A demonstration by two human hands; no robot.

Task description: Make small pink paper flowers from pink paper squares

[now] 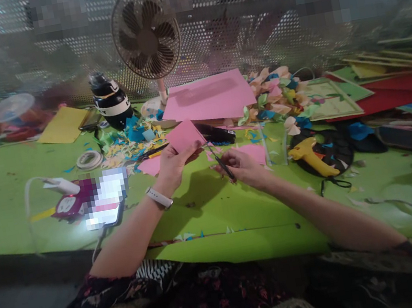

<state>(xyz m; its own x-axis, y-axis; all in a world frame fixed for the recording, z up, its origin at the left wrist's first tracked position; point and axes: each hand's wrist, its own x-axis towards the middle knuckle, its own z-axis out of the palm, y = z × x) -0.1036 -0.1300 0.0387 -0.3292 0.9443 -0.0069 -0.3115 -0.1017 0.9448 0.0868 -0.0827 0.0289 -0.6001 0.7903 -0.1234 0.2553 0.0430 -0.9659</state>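
My left hand point(173, 165) pinches a small pink paper piece point(183, 135), holding it up above the green table point(4, 184). A white watch sits on that wrist. My right hand point(240, 165) is closed round the handles of black scissors point(220, 161), whose blades point up at the right edge of the pink piece. More pink paper pieces point(255, 151) lie flat on the table just behind both hands.
A large pink sheet point(210, 97) and a small fan point(146, 34) stand behind. Paper scraps point(128, 144), a tape roll point(88, 159), a phone point(106, 198) lie left. A yellow glue gun point(312, 155) and paper flowers point(275, 94) lie right. People sit beyond a mesh screen.
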